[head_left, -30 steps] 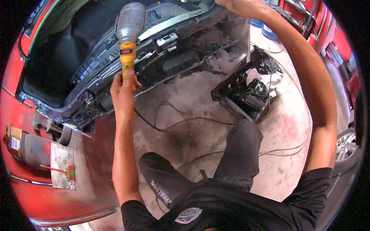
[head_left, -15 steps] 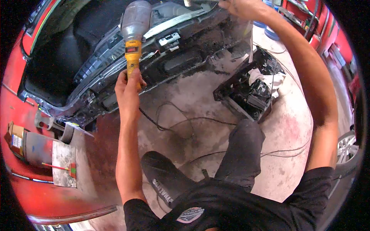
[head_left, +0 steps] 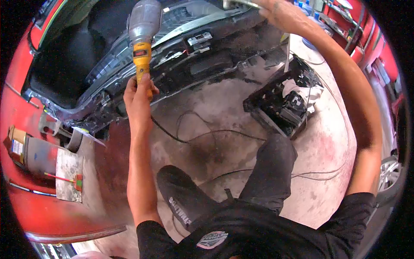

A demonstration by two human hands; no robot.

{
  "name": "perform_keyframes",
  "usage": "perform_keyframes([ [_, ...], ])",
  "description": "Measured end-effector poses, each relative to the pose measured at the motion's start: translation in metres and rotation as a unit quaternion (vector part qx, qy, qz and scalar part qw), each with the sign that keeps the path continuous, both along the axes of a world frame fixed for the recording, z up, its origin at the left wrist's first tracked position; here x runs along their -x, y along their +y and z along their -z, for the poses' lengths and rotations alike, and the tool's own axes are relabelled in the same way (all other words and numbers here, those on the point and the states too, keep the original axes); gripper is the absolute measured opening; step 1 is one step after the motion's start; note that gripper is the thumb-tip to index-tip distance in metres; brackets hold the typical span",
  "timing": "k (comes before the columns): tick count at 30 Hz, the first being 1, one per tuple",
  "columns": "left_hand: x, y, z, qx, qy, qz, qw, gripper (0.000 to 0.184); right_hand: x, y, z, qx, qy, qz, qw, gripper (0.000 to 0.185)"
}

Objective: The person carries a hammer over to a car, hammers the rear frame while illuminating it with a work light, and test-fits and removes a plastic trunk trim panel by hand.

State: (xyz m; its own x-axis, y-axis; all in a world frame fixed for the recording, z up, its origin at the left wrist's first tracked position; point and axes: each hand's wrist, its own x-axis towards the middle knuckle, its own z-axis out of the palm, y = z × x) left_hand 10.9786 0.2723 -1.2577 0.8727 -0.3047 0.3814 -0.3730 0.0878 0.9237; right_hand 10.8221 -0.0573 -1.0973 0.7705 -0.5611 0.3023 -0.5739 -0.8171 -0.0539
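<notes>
My left hand (head_left: 139, 95) is wrapped round the yellow handle of a corded work light (head_left: 142, 54), its caged grey head pointing up and away. Beyond the light lies the open rear of a car, with a dark, bare rear body panel (head_left: 211, 62) and a black-lined boot (head_left: 60, 69). At the top edge, my right hand (head_left: 282, 15) is closed on a pale metal tool (head_left: 241, 3) near the upper end of that panel. The tool is partly cut off by the frame, and its kind is unclear.
A black crate (head_left: 284, 95) holding parts and a white cloth stands on the concrete floor. A cable (head_left: 215, 131) loops across the floor in front of my knees. Red bodywork (head_left: 39, 216) with a small red-and-green brush (head_left: 77, 182) is at left. A wheel (head_left: 389, 170) shows at right.
The view has shifted slightly. My left hand and the work light sit a little further left. My right hand has moved slightly, and more of its tool shows.
</notes>
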Motion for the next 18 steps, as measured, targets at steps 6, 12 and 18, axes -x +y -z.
perform_keyframes([
  [6,0.006,0.021,-0.006,-0.004,-0.014,-0.027,1.000,0.032,-0.005,-0.007,0.010,0.085,-0.083,-0.186,0.975,0.046],
  [12,-0.001,0.054,0.003,0.023,-0.022,-0.081,0.996,0.035,-0.065,-0.025,0.036,0.100,-0.131,-0.392,0.905,0.045],
  [18,-0.007,0.092,0.013,0.023,0.001,-0.121,0.992,0.032,-0.102,0.029,0.043,0.060,-0.126,-0.425,0.894,0.043],
])
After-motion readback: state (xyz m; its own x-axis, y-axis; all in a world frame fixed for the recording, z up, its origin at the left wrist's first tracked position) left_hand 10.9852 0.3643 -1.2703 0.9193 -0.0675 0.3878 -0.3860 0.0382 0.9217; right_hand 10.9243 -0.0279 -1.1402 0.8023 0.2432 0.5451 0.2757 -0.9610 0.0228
